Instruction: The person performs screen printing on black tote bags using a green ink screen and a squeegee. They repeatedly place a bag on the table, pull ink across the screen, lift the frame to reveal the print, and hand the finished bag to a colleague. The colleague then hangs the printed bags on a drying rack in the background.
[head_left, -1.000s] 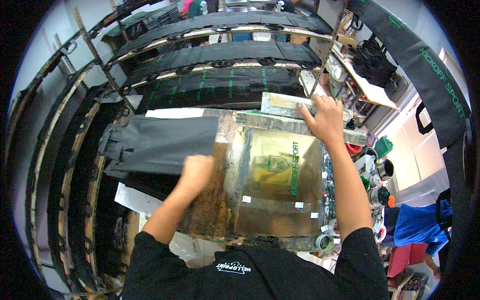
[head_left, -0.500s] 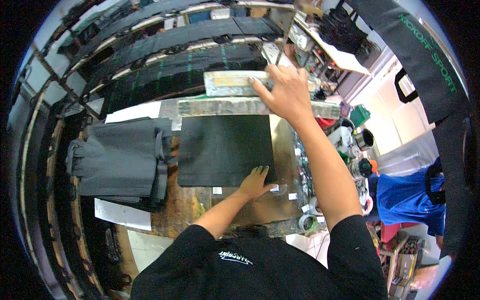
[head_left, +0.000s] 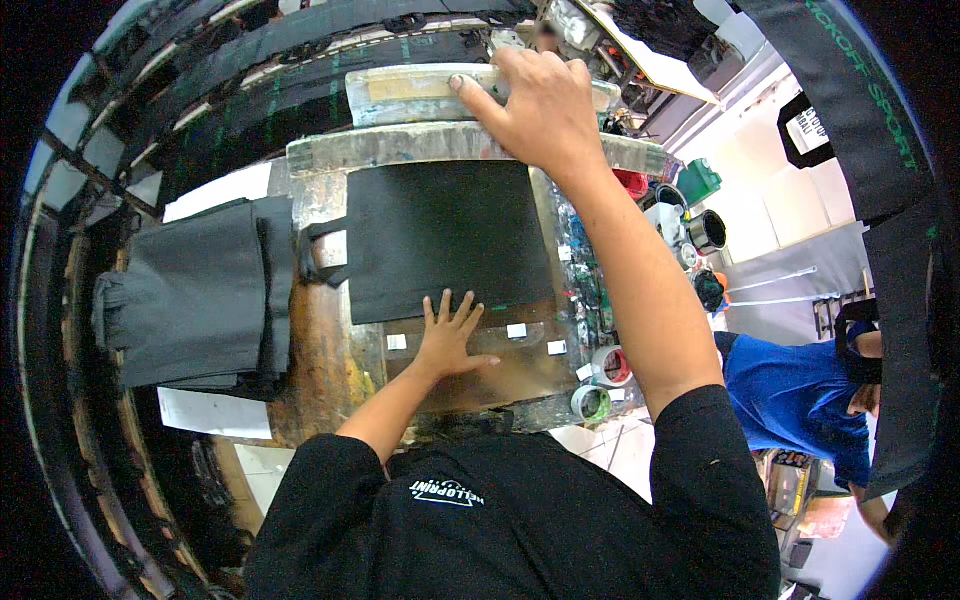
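Note:
A black fabric bag (head_left: 440,235) lies flat on the worktable, its handle loop sticking out at the left. My left hand (head_left: 447,338) rests open, fingers spread across the bag's near edge. At the far side of the bag, my right hand (head_left: 548,108) is closed over the raised edge of a paint-stained wooden screen frame (head_left: 390,148). A pale, wide squeegee (head_left: 400,95) stands just behind that edge, under my right thumb. My right fingertips are partly hidden behind the squeegee.
A stack of black bags (head_left: 195,290) lies at the left, with white sheets under it. Tape rolls (head_left: 592,402), ink tubs (head_left: 708,230) and a green container (head_left: 698,182) line the right side. Racks of black bags stand behind. A person in a blue shirt (head_left: 795,395) is at the right.
My left hand has moved left along the bag's near edge and its fingers have spread. My right hand stays on the frame and squeegee. More of the bag's handle shows at the left.

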